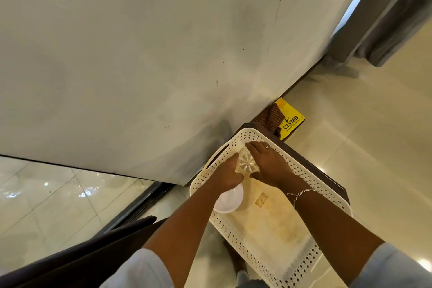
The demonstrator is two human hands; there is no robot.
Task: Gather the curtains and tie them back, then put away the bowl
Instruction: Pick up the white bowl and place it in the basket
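A small clear cut-glass bowl point(247, 163) sits upside down at the far end of a cream perforated plastic tray point(275, 224). My left hand point(228, 174) curls round the bowl's left side. My right hand point(266, 162) cups its right side, fingers reaching over the far rim. A white bowl point(228, 201) lies in the tray just under my left wrist, partly hidden by it. A grey curtain point(395, 25) hangs at the top right, and dark curtain fabric point(77, 262) crosses the bottom left.
The tray rests on a dark wooden table point(311, 166) standing against a pale wall point(140, 54). A yellow CLYMB bag point(288, 121) with brown cloth lies on the tiled floor behind the table. A glass door with a dark track point(140, 203) is at left.
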